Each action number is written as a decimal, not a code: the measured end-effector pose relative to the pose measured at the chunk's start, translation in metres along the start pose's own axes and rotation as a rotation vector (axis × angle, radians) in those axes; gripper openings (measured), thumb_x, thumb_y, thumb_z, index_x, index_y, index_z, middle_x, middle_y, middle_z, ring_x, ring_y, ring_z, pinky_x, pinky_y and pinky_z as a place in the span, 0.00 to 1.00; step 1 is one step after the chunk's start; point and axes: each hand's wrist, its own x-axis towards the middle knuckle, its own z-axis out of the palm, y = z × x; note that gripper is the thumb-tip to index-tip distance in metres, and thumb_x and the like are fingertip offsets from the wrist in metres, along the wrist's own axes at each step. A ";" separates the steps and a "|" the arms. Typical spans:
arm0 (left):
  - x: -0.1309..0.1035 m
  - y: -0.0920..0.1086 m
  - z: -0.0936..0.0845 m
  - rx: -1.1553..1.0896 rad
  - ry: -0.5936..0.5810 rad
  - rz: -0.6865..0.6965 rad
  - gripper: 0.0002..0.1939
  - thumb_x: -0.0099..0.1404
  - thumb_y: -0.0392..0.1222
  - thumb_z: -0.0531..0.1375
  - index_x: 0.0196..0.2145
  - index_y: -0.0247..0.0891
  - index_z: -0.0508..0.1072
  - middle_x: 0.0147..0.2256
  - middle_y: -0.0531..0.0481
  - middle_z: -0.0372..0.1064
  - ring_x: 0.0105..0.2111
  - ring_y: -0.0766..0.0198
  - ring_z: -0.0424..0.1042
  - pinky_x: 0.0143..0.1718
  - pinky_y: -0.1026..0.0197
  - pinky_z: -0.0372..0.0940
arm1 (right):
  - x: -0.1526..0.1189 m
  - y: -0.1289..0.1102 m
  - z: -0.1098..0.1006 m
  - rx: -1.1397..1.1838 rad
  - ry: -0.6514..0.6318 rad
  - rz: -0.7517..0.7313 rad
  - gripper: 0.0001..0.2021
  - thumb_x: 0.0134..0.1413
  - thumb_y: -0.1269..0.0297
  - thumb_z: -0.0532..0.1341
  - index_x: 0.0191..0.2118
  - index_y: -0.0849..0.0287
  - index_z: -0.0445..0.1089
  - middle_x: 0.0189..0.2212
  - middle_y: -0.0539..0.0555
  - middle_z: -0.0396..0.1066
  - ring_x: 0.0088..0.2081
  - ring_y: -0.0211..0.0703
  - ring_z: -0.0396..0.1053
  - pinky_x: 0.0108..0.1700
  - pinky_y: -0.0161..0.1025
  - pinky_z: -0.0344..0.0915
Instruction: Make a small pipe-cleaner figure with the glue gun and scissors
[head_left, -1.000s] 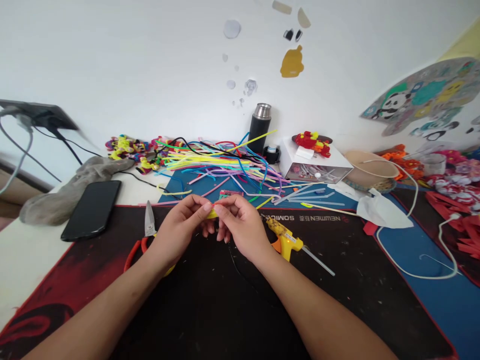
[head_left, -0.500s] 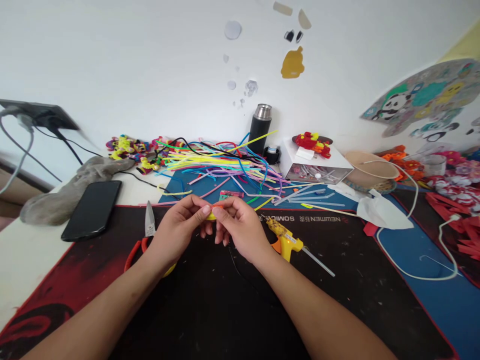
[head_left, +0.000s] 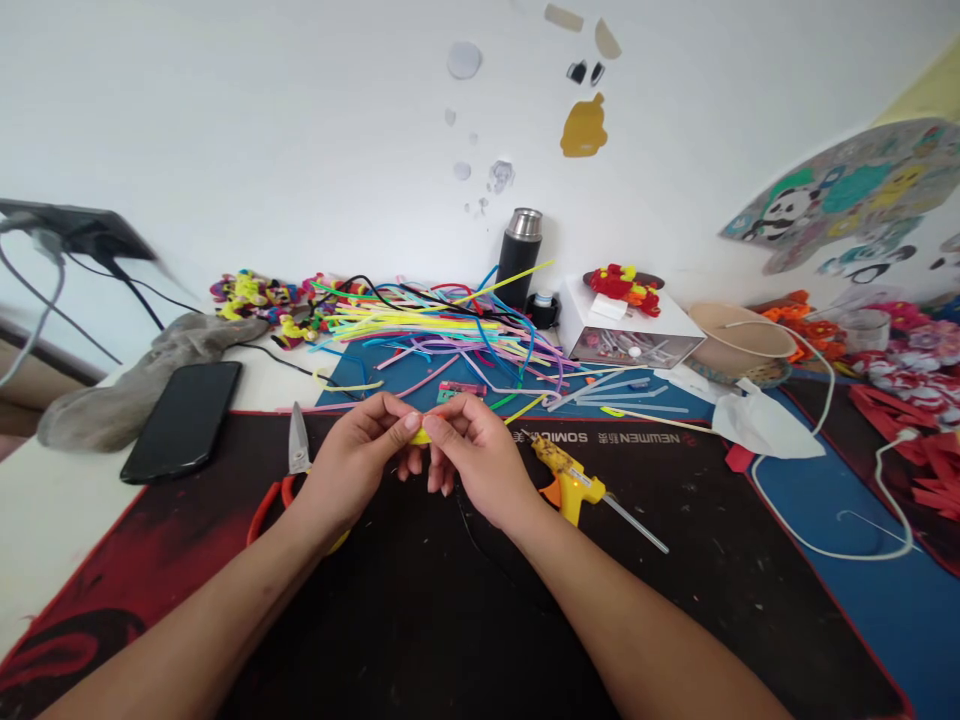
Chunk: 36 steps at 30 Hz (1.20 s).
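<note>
Over the dark desk mat, my left hand [head_left: 358,460] and my right hand [head_left: 486,455] meet at the fingertips. Both pinch a small yellow piece [head_left: 421,437], mostly covered by my thumbs and fingers, so its exact shape cannot be made out. Partly under my left wrist lie scissors [head_left: 298,445] with red-orange handles. A yellow hot glue gun [head_left: 579,490] with a glue stick in its back rests just right of my right hand. Beyond my hands spreads a heap of coloured pipe cleaners [head_left: 442,325].
A black phone [head_left: 182,420] lies at left beside a grey cloth-like bundle [head_left: 127,390]. Along the wall stand a black thermos [head_left: 521,260], a white box [head_left: 637,320] and a round bowl [head_left: 742,335]. A white cable [head_left: 825,555] loops at right. The black mat [head_left: 420,620] spreads in front.
Hardly anything differs. My fingers have shifted very slightly around the yellow piece, and the orange seen near my right fingertips shows less now.
</note>
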 end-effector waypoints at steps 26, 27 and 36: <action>-0.001 -0.003 -0.003 -0.035 -0.157 0.032 0.17 0.66 0.47 0.74 0.41 0.41 0.70 0.36 0.54 0.76 0.32 0.63 0.79 0.37 0.59 0.75 | 0.002 -0.003 -0.005 -0.033 0.081 0.002 0.20 0.58 0.46 0.72 0.46 0.56 0.73 0.27 0.45 0.74 0.18 0.34 0.69 0.18 0.30 0.60; 0.000 -0.003 -0.004 -0.038 -0.168 0.031 0.17 0.66 0.47 0.74 0.42 0.41 0.70 0.37 0.54 0.76 0.32 0.63 0.79 0.37 0.59 0.75 | 0.003 -0.002 -0.006 -0.038 0.075 -0.003 0.20 0.59 0.46 0.70 0.47 0.56 0.74 0.26 0.45 0.74 0.18 0.34 0.69 0.18 0.30 0.60; 0.006 -0.005 -0.009 0.026 -0.061 0.042 0.22 0.60 0.48 0.78 0.41 0.41 0.71 0.36 0.54 0.76 0.34 0.64 0.77 0.36 0.61 0.73 | 0.003 -0.004 -0.006 -0.032 0.063 0.009 0.24 0.57 0.48 0.72 0.53 0.55 0.74 0.32 0.46 0.74 0.20 0.33 0.71 0.18 0.30 0.60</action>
